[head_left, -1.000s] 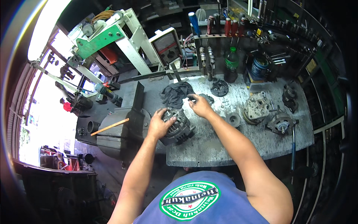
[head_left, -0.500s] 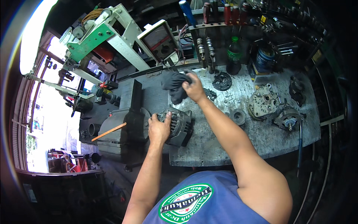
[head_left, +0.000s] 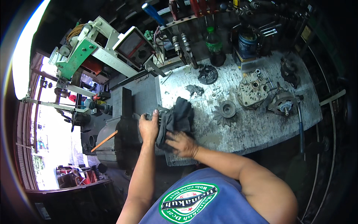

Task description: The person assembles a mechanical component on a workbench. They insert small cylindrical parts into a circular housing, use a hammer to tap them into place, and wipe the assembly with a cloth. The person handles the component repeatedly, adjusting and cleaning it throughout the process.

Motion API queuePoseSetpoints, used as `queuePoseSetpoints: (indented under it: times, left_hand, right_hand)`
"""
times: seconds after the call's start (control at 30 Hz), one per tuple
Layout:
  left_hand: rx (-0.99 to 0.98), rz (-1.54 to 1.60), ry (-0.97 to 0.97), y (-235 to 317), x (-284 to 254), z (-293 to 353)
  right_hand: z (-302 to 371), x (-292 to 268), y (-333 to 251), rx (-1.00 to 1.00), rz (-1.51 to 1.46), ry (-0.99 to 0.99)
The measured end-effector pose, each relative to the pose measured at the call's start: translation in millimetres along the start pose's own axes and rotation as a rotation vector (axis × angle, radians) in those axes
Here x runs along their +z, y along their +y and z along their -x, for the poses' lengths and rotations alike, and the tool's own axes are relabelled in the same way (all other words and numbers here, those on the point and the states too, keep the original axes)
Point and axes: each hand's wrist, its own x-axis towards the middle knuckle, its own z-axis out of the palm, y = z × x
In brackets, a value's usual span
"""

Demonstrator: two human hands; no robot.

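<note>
A dark grey cloth point(head_left: 181, 114) is draped over the alternator point(head_left: 160, 120) at the left end of the metal-topped bench point(head_left: 209, 141). The cloth hides most of the alternator; only a strip of its slotted body shows. Gripping the alternator's left side, my left hand point(head_left: 149, 127) has its thumb raised along the top. My right hand point(head_left: 181, 144) is on the lower edge of the cloth, its fingers bent and slightly blurred against it. To the right lies a finned rotor with a round pulley point(head_left: 227, 109). A small dark part point(head_left: 194, 90) and several small nuts lie beyond it.
Farther right are an alternator housing point(head_left: 253, 89), another with a shaft point(head_left: 285, 105) and a blue-handled tool point(head_left: 301, 128). A round black part point(head_left: 207, 74), a green-capped bottle point(head_left: 215, 48) and an analog meter point(head_left: 135, 48) stand behind. A dark machine point(head_left: 112, 138) borders the left.
My right hand has brought the cloth from the back of the bench down onto the alternator. My left hand stays on the alternator. The finned rotor has come into sight from behind my right arm.
</note>
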Motion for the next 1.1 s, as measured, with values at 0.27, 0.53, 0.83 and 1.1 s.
queuePoseSetpoints:
  times: [0.27,0.53,0.83,1.1]
  left_hand:
    - [-0.016,0.089,0.024,1,-4,14]
    - [-0.029,0.053,0.022,1,-2,10]
    - [-0.001,0.081,0.038,-2,-1,10]
    - [0.004,0.134,0.033,-11,3,8]
  right_hand:
    - [-104,-16,89,0.668,-0.161,0.466]
    - [-26,-11,6,-0.064,-0.034,0.022]
    - [-104,-65,105,0.721,-0.324,0.615]
    - [-79,-37,75,0.761,-0.459,0.31]
